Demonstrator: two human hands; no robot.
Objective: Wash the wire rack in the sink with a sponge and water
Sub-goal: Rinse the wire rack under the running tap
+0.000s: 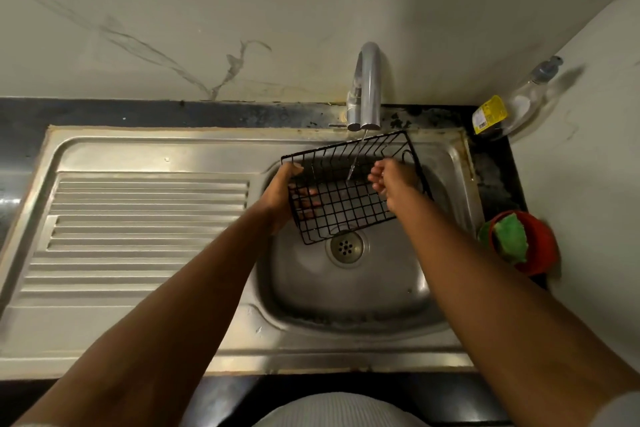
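Note:
A black wire rack [349,204] is held tilted over the steel sink bowl [349,295], under a thin stream of water from the tap [369,87]. My left hand [280,198] grips the rack's left end, thumb on the top rim and fingers showing behind the mesh. Over the rack's right part, my right hand [391,180] has loosely curled fingers close to the stream; it holds nothing that I can see. A green sponge [510,241] lies in a red bowl [540,246] on the counter to the right of the sink.
The sink's ribbed draining board [138,236] stretches to the left. The drain [345,247] sits just below the rack. A clear bottle with a yellow label [502,111] leans in the back right corner. White marbled walls stand behind and to the right.

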